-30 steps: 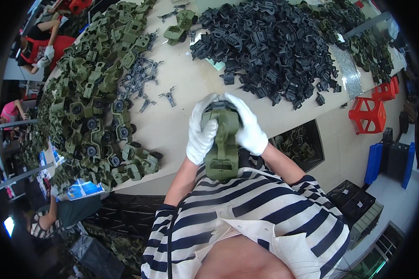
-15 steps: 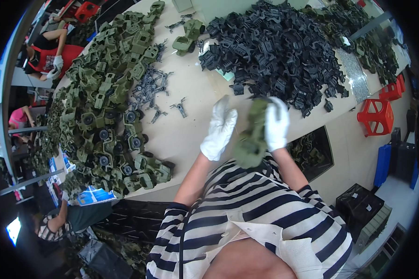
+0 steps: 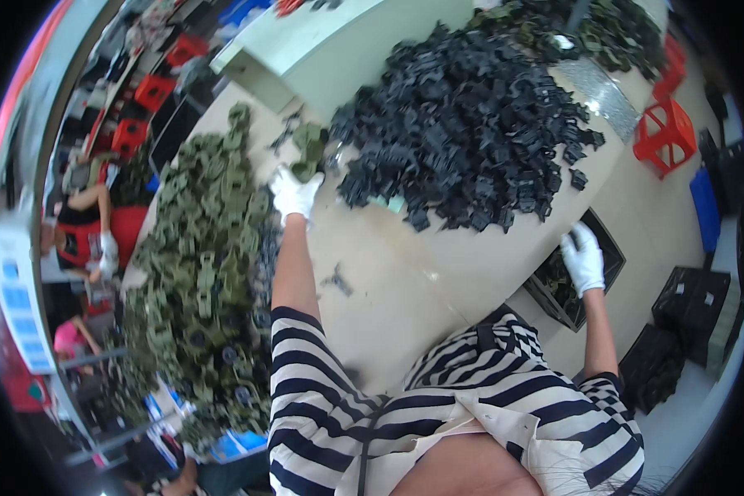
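Note:
My left hand, in a white glove, is stretched out to the far part of the table. Its thumb and fingers lie around the near end of an olive-green toy vehicle, which stands on the tabletop. To the right, my gloved right hand is over a dark bin beside the table; its fingers are spread and nothing shows in them. Dark green pieces lie inside the bin. A small grey part rests on the table, nearer to me than my left hand.
A large heap of dark grey plastic parts covers the middle. Many green toy vehicles are piled at the left. Behind stands a pale green box-like panel. A red stool and black crates are at the right. Co-workers sit far left.
My right hand has moved right to the bin, and the green toy vehicle it held is out of it. My left hand has reached forward and left to another vehicle. The view has turned.

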The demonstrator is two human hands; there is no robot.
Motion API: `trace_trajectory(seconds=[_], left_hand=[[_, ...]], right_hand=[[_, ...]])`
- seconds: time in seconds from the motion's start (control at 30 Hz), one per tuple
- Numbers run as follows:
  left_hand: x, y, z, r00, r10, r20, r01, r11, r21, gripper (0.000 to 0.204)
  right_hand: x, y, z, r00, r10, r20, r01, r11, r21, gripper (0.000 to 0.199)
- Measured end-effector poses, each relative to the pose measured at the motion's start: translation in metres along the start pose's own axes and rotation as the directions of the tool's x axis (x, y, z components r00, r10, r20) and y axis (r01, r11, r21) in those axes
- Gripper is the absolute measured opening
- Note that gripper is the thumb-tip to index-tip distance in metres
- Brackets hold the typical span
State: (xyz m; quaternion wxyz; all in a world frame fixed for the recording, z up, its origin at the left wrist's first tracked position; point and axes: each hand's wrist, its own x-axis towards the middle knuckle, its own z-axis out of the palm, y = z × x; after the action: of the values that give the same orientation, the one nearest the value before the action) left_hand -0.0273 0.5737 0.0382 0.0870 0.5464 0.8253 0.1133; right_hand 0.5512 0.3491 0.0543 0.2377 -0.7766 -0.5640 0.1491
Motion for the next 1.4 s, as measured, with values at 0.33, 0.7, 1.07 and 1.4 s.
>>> trace_trajectory(seconds=[0.33, 0.7, 1.07, 1.4], left_hand=[[-0.062, 0.000, 0.016, 0.976, -0.180, -0.124, 0.109, 0.893, -0.436, 0.067], [-0.363, 0.036, 0.004, 0.971, -0.238, 0.028, 0.230, 0.894, -0.384, 0.077], [-0.334, 0.043, 0.029, 0.914, -0.330, 0.237, 0.405, 0.682, -0.609, 0.124], [-0.344, 0.032, 0.086, 0.915, -0.372, 0.154, 0.347, 0.536, -0.770, 0.118]], right_hand=[[0.005, -0.203, 0.103, 0.827, -0.370, 0.424, 0.169, 0.882, 0.439, 0.034], [0.059, -0.296, 0.260, 0.408, 0.032, 0.912, -0.724, 0.621, 0.302, 0.028], [-0.014, -0.115, 0.140, 0.547, -0.609, 0.574, 0.770, 0.635, -0.060, 0.029], [-0.011, -0.133, 0.140, 0.521, -0.669, 0.530, 0.798, 0.603, -0.024, 0.054]])
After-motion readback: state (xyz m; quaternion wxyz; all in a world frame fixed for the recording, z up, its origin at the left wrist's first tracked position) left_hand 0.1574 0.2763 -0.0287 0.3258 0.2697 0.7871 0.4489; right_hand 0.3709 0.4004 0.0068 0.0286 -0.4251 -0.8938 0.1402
